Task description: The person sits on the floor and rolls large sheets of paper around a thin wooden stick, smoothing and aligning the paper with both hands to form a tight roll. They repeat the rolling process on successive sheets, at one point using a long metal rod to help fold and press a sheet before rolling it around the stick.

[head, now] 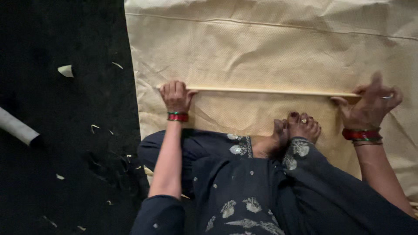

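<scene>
thin wooden stick spans between left hand and right hand.

Warm, dim indoor light on pale cloth, floor sunk into black.

The cloth is the brightest area, evenly and softly lit with a yellowish cast; no glare on it, only faint shadows in its creases. Left of the cloth the floor is nearly black, detail lost except pale scraps and a grey tube. Below the cloth, dark clothing shows little fold detail. The right hand is smeared by motion blur at its fingers; the left hand and stick are fairly sharp. The whole picture is slightly soft and grainy.
</scene>
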